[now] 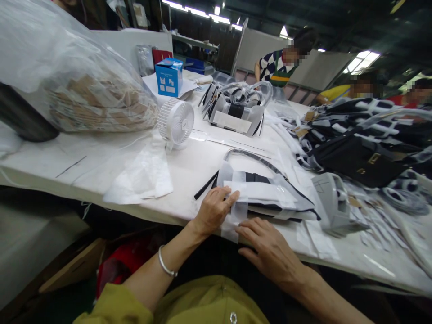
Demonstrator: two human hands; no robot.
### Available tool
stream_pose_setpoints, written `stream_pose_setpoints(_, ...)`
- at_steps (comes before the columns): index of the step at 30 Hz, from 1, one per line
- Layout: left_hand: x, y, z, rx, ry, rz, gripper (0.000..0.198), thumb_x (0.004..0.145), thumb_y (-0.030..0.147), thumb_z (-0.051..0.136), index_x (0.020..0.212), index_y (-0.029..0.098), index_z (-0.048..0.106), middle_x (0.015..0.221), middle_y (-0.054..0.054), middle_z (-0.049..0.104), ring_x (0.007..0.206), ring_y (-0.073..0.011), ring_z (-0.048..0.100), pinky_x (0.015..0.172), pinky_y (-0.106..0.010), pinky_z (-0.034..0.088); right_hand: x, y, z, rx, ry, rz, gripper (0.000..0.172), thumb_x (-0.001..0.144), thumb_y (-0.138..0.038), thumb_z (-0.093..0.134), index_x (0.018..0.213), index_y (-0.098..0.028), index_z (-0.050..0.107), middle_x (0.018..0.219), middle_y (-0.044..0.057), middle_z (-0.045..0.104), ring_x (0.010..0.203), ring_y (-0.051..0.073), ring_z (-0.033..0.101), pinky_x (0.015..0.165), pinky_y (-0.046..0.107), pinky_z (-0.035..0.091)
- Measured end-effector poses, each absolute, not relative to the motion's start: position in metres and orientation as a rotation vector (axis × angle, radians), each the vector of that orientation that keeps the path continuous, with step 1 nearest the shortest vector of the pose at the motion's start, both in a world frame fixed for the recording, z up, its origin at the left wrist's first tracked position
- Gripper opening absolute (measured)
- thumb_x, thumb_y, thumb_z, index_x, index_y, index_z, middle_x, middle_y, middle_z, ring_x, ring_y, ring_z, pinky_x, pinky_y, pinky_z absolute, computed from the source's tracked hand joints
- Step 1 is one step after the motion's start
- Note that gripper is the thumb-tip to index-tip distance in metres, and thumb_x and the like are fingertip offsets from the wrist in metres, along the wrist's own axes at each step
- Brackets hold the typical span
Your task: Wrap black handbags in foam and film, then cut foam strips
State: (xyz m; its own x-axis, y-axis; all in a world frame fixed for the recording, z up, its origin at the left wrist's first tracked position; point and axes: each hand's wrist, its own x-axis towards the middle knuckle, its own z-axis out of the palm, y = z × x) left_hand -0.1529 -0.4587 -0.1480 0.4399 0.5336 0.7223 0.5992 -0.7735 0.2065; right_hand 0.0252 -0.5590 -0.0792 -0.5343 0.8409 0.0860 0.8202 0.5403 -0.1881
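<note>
My left hand (213, 209) rests at the near table edge, fingers curled and pinching a strip of white wrapping paper (236, 216) on a black strap bundle (266, 193). My right hand (266, 245) lies flat just below it, fingers stretched out, fingertips touching the lower end of the same white paper. The bundle is black straps wrapped in white and clear film, lying on the white table (101, 166). A silver bangle (165, 265) sits on my left wrist.
A small white fan (176, 122), a blue box (169, 76), and a big clear bag of brown tags (97, 101) stand at left. A second wrapped strap pile (236, 108) lies farther back. Black handbag (357, 157) and tape dispenser (332, 202) at right. Other people work beyond the table.
</note>
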Motion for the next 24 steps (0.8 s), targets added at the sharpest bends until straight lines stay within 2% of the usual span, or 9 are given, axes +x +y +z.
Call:
stream_pose_setpoints(2, -0.154, -0.457, -0.145, -2.601, -1.021, -1.261, 0.039, 0.087, 0.005, 0.049, 0.122, 0.02, 0.059, 0.109, -0.009, 0.067, 0.1, -0.021, 0.064, 0.089, -0.037, 0.055, 0.028, -0.562, -0.095, -1.385, -2.578, 0.075, 0.052, 0.075, -0.012, 0.073, 0.124, -0.02, 0.058, 0.124, 0.011, 0.063, 0.11, 0.03, 0.057, 0.093, 0.044, 0.047)
stream_pose_setpoints(3, -0.155, -0.456, -0.144, -2.6, -1.01, -1.265, 0.04, 0.087, 0.004, 0.049, 0.122, 0.02, 0.059, 0.108, -0.009, 0.067, 0.099, -0.0211, 0.064, 0.088, -0.037, 0.055, 0.027, -0.561, -0.104, -1.369, -2.551, 0.033, 0.054, 0.075, -0.01, 0.071, 0.126, -0.019, 0.057, 0.124, 0.011, 0.063, 0.112, 0.03, 0.056, 0.094, 0.045, 0.047)
stream_pose_setpoints(5, -0.156, -0.455, -0.141, -2.601, -0.988, -1.26, 0.042, 0.086, 0.004, 0.049, 0.123, 0.02, 0.059, 0.107, -0.009, 0.067, 0.098, -0.0211, 0.064, 0.087, -0.036, 0.055, 0.021, -0.557, -0.118, -1.346, -2.467, -0.015, 0.045, 0.079, -0.008, 0.065, 0.122, -0.019, 0.06, 0.115, 0.01, 0.066, 0.107, 0.028, 0.057, 0.092, 0.044, 0.048)
stream_pose_setpoints(9, -0.158, -0.453, -0.142, -2.589, -0.967, -1.224, 0.045, 0.085, 0.003, 0.048, 0.125, 0.022, 0.058, 0.107, -0.01, 0.066, 0.098, -0.021, 0.064, 0.087, -0.037, 0.055, 0.009, -0.547, -0.135, -1.266, -2.252, -0.022, 0.018, 0.089, -0.012, 0.055, 0.099, -0.021, 0.068, 0.091, 0.007, 0.069, 0.094, 0.025, 0.061, 0.084, 0.042, 0.051)
stream_pose_setpoints(12, -0.159, -0.451, -0.143, -2.575, -0.967, -1.215, 0.046, 0.085, 0.002, 0.048, 0.125, 0.023, 0.058, 0.108, -0.01, 0.066, 0.097, -0.0203, 0.064, 0.088, -0.036, 0.055, 0.008, -0.548, -0.139, -1.129, -2.177, 0.021, 0.019, 0.091, -0.008, 0.052, 0.094, -0.02, 0.067, 0.092, 0.006, 0.072, 0.096, 0.022, 0.065, 0.092, 0.042, 0.052)
stream_pose_setpoints(16, -0.161, -0.447, -0.142, -2.614, -0.963, -1.21, 0.045, 0.085, 0.004, 0.051, 0.126, 0.021, 0.056, 0.109, -0.01, 0.065, 0.1, -0.021, 0.063, 0.089, -0.037, 0.055, 0.01, -0.562, -0.139, -0.999, -2.222, 0.112, 0.021, 0.091, -0.006, 0.053, 0.101, -0.018, 0.066, 0.102, 0.006, 0.074, 0.106, 0.02, 0.067, 0.104, 0.042, 0.05)
stream_pose_setpoints(24, -0.162, -0.446, -0.144, -2.663, -0.986, -1.205, 0.045, 0.084, 0.005, 0.053, 0.127, 0.02, 0.056, 0.113, -0.011, 0.065, 0.105, -0.0219, 0.062, 0.092, -0.038, 0.054, 0.004, -0.581, -0.137, -1.0, -2.184, 0.188, 0.021, 0.092, -0.008, 0.054, 0.104, -0.018, 0.068, 0.1, 0.007, 0.076, 0.103, 0.02, 0.07, 0.098, 0.037, 0.055)
